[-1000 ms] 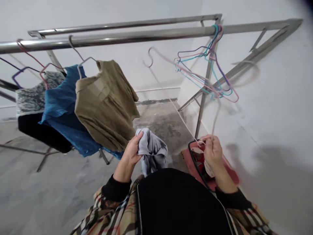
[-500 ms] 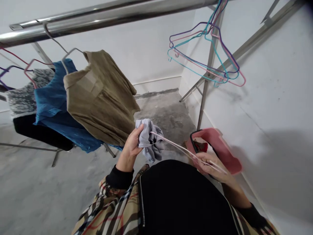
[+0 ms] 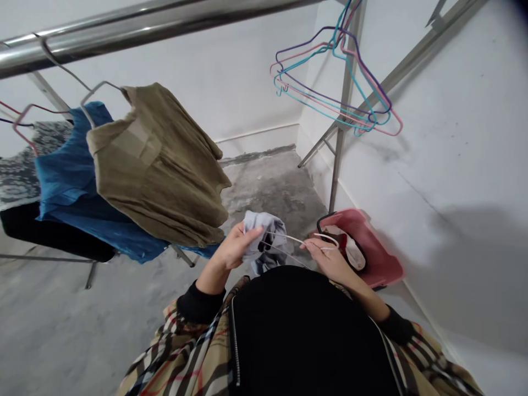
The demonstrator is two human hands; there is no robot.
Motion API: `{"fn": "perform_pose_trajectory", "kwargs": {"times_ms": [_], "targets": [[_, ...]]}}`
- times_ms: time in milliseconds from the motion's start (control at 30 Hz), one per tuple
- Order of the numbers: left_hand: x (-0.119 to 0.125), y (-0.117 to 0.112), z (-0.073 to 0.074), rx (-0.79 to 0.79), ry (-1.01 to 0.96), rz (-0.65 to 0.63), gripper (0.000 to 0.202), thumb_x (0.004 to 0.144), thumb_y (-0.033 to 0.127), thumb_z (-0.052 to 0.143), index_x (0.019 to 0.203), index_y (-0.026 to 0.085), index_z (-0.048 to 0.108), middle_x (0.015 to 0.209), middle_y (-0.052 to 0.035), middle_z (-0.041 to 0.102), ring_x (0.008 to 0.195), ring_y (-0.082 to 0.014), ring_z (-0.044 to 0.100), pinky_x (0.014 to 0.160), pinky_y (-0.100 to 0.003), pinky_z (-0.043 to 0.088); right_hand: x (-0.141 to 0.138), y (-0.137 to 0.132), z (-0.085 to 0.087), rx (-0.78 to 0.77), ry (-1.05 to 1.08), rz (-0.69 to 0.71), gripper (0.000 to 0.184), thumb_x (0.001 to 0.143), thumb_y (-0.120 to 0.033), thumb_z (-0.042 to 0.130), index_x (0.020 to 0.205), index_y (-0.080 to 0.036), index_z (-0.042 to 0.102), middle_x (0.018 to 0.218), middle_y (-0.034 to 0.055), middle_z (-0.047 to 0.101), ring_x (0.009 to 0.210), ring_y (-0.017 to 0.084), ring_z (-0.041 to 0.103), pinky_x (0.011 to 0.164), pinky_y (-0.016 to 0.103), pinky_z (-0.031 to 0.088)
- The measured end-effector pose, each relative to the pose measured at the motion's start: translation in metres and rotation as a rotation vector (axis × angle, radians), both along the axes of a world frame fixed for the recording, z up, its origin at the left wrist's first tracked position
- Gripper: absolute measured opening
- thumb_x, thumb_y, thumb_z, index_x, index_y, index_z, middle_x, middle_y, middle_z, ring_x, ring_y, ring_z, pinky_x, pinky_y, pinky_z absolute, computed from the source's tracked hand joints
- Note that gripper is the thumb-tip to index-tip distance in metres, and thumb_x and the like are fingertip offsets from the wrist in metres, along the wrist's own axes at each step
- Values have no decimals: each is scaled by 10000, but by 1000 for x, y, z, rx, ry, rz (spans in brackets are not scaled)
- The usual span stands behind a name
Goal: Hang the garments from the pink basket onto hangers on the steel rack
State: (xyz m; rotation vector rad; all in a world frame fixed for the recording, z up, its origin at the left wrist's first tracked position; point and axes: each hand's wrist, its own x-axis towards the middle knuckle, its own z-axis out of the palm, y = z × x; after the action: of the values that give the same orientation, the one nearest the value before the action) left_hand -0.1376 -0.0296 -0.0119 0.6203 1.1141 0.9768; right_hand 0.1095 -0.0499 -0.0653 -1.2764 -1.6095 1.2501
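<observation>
My left hand (image 3: 236,245) is closed on a bunched light grey garment (image 3: 270,222), thumb on top of the cloth. A thin white hanger (image 3: 289,237) reaches into the garment's opening, and its far part is hidden by the fabric. Just right of the cloth, my right hand (image 3: 325,257) pinches the hanger close to its curved hook. Part of the garment hangs down in front of my black top. What kind of garment it is cannot be made out.
An olive shirt (image 3: 160,165) and a blue garment (image 3: 78,170) hang on the metal rail (image 3: 165,30) at left. Several bare hangers (image 3: 330,104) hang at upper right. A pink basket (image 3: 373,247) holding clothes stands by the right wall.
The hanger has gone further into the grey garment. My right hand has moved left, closer to my left hand, and the hook now shows beside it. The view has shifted slightly.
</observation>
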Motion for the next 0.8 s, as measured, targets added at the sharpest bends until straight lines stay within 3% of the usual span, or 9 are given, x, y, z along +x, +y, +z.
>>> {"fn": "perform_pose_trajectory", "kwargs": {"times_ms": [100, 167, 267, 400, 467, 533, 600, 700, 800], "targets": [[11, -6, -5, 334, 379, -374, 179, 703, 301, 751, 633, 167, 654, 579, 2, 572, 564, -129, 501, 608, -222, 414, -12, 6, -5, 21, 45, -29, 350, 920, -475, 470, 829, -244, 717, 678, 16, 605, 719, 195, 564, 721, 324, 452], [14, -7, -7, 520, 635, -485, 172, 727, 268, 720, 597, 182, 648, 565, -5, 553, 576, -141, 493, 652, -234, 407, -14, 9, -9, 35, 64, -49, 367, 931, -474, 453, 820, -234, 708, 628, 6, 558, 667, 174, 527, 669, 300, 433], [10, -3, -4, 748, 895, -466, 93, 746, 218, 680, 653, 210, 679, 667, -49, 614, 676, -183, 546, 736, -267, 422, -10, 10, -12, 69, 83, -60, 373, 940, -471, 445, 816, -226, 697, 586, -12, 500, 592, 142, 463, 588, 272, 386], [-3, 11, 14, 1089, 1240, -403, 104, 757, 146, 637, 749, 238, 685, 1089, -73, 660, 1030, -256, 561, 940, -381, 384, -4, 14, -5, 120, 36, -40, 385, 939, -483, 442, 808, -228, 699, 558, -26, 469, 532, 124, 420, 535, 268, 343], [-7, 18, 23, 1234, 1433, -501, 119, 789, 135, 597, 779, 229, 669, 1081, -64, 661, 965, -229, 578, 859, -369, 419, -4, 20, 3, 159, 13, -28, 393, 935, -490, 444, 800, -229, 705, 578, -19, 507, 548, 129, 456, 546, 272, 356], [-10, 22, 30, 1333, 1582, -608, 133, 816, 123, 559, 800, 216, 653, 941, -50, 672, 786, -178, 581, 681, -296, 421, -5, 27, 10, 185, 14, -3, 389, 932, -483, 451, 791, -223, 704, 624, -7, 571, 584, 138, 509, 569, 274, 388], [-11, 23, 35, 1387, 1680, -608, 132, 831, 124, 544, 792, 208, 638, 834, -29, 661, 677, -149, 557, 555, -258, 359, -4, 32, 12, 216, 23, -8, 338, 920, -459, 484, 830, -213, 698, 713, 9, 637, 642, 148, 558, 613, 278, 432], [-15, 21, 39, 1411, 1732, -467, 104, 850, 168, 561, 781, 200, 633, 795, -24, 664, 664, -140, 572, 518, -245, 328, 1, 31, -1, 370, -9, -267, 242, 859, -409, 599, 974, -205, 659, 912, 47, 659, 795, 172, 590, 739, 308, 477], [-22, 18, 46, 1406, 1729, -303, 121, 871, 202, 556, 794, 193, 650, 795, -30, 680, 683, -137, 599, 543, -235, 360, 9, 21, -35, 501, -42, -630, 193, 839, -376, 623, 902, -195, 609, 886, 49, 612, 823, 178, 567, 778, 329, 475]]}}
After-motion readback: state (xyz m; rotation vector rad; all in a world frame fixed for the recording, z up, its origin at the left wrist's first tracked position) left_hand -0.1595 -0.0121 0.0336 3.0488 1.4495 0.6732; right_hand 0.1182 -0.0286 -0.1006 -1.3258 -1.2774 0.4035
